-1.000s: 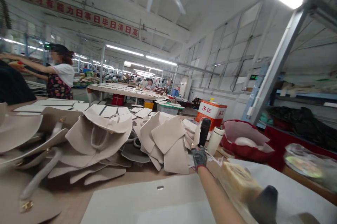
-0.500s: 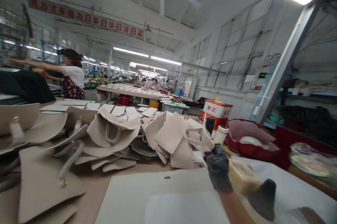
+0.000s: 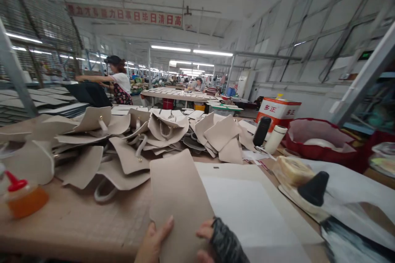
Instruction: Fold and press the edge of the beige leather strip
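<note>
Flat taupe leather-like panel (image 3: 182, 189) in the bare left hand (image 3: 156, 238), at the near side of the brown bench (image 3: 101, 222)

The left grip is closed on the lower left edge of the panel, with the thumb on its face. The right hand (image 3: 220, 238), in a dark-grey fingerless glove, has its fingers at the right edge; I cannot tell if this grip is holding or only touching. The panel is tilted, just beside the flat white sheet (image 3: 247, 197). To its left, the bench surface is free up to the squat bottle of orange liquid (image 3: 26, 201). Right of the sheet are a black cone-shaped object (image 3: 314, 189) and a cream-coloured block (image 3: 294, 170), near each other. Behind the panel, a wide heap of beige pieces with looped handles (image 3: 129, 156) leaves little room. Beyond the block stand a white flask (image 3: 275, 139), a black bottle (image 3: 262, 131) and a red-and-white can (image 3: 277, 110). Farther in the room are a person in a flowered apron (image 3: 121, 86) and another bench (image 3: 151, 95) with flat pieces on it.
</note>
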`<state>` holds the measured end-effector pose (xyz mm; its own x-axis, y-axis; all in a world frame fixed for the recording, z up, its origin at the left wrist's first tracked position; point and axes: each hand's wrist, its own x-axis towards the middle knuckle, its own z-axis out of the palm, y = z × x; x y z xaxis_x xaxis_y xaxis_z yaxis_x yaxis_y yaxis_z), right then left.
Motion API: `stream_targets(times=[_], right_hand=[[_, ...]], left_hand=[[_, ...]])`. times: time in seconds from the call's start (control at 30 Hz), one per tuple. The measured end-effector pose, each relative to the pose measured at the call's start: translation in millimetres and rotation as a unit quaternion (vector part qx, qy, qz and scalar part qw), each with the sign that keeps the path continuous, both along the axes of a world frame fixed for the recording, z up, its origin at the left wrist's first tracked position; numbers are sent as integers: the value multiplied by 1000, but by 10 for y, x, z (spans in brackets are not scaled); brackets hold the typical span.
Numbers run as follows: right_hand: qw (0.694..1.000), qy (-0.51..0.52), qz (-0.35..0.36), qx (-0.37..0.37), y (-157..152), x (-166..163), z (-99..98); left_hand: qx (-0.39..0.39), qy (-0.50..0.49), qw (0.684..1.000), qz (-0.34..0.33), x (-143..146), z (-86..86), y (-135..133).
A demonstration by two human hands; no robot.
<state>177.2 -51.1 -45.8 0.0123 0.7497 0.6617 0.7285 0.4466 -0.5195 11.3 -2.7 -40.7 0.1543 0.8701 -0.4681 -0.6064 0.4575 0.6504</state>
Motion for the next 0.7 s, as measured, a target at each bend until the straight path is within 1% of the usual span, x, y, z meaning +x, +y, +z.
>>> stream_targets(times=[0.03, 0.07, 0.1, 0.13, 0.2, 0.23, 0.27, 0.3, 0.37, 0.47, 0.53, 0.6, 0.7], right_hand=[[998, 63, -31, -1, 11, 36, 62], [989, 134, -55, -20, 19, 60, 139], [974, 210, -65, -57, 23, 67, 225], [953, 278, -57, -108, 20, 53, 315], [901, 384, 5, -201, -3, -25, 480], [878, 419, 44, -227, -23, -78, 542], [862, 441, 74, -238, -47, -134, 585], [854, 452, 92, -240, -72, -185, 608], [860, 450, 89, -225, -124, -259, 605], [885, 418, 52, -198, -190, -293, 547], [894, 405, 42, -186, -229, -281, 524], [897, 400, 46, -185, -266, -267, 525], [892, 396, 72, -207, -322, -276, 547]], left_hand=[[-4, -4, 1000, -4, -65, 36, -59], [-8, -4, 1000, -8, -119, 75, -111], [-14, 1, 1000, -13, -160, 111, -156], [-20, 7, 1000, -18, -192, 138, -195], [-30, 15, 999, -33, -229, 155, -260], [-33, 17, 999, -38, -239, 145, -288], [-34, 16, 998, -41, -245, 128, -313], [-36, 15, 998, -41, -249, 106, -335], [-43, 17, 998, -41, -255, 65, -372], [-52, 26, 997, -48, -258, 46, -408], [-50, 35, 997, -52, -253, 58, -422], [-48, 41, 997, -54, -237, 72, -429], [-47, 44, 996, -64, -199, 67, -432]])
